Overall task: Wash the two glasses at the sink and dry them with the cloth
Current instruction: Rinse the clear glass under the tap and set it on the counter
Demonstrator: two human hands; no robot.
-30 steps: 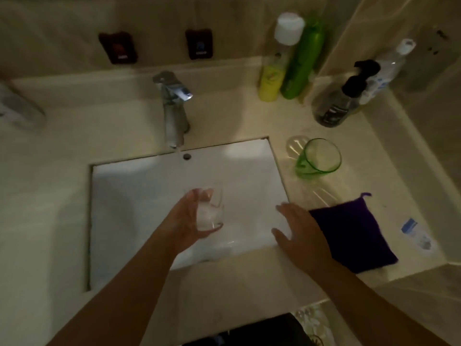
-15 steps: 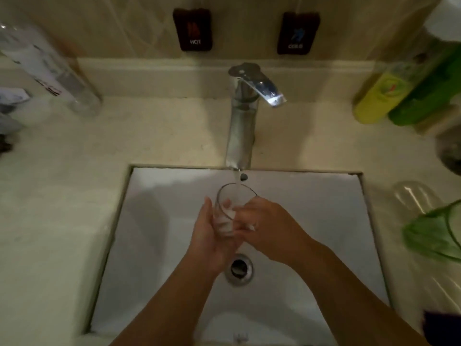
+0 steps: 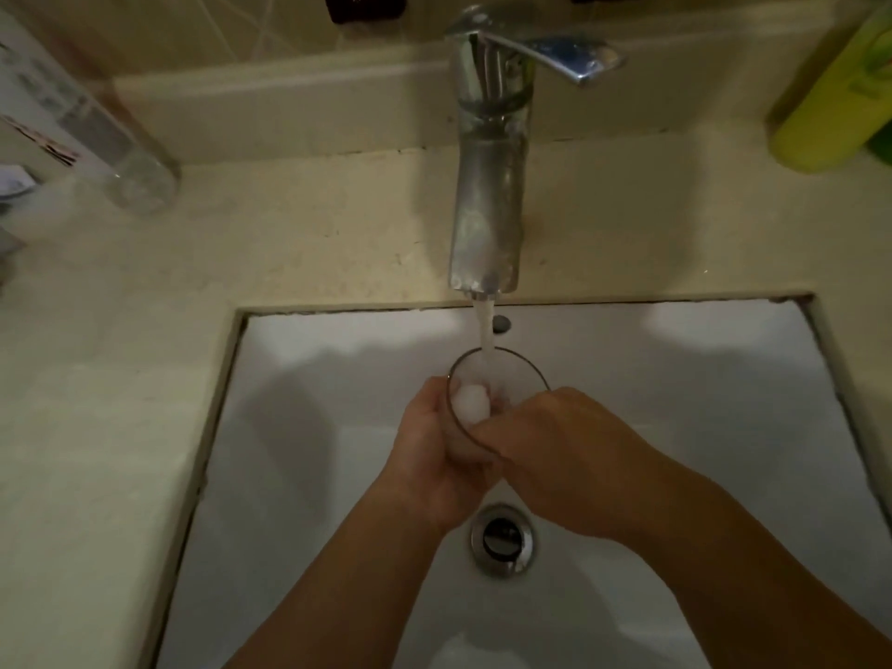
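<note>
A clear glass [image 3: 502,379] is held upright over the white sink [image 3: 299,427], right under the chrome tap [image 3: 487,195]. Water runs from the spout into the glass and foams white inside it. My left hand [image 3: 429,456] wraps the glass from the left. My right hand [image 3: 560,456] grips it from the right, with fingers over the rim and into the glass. The second glass and the cloth are out of frame.
The drain [image 3: 502,540] lies just below my hands. A clear bottle [image 3: 96,137] leans on the counter at the back left. A yellow-green bottle [image 3: 830,103] stands at the back right. The beige counter [image 3: 120,330] surrounds the basin.
My right hand has left the counter and joined the left on the glass. The glass now sits under the running water, and the view has closed in on the tap.
</note>
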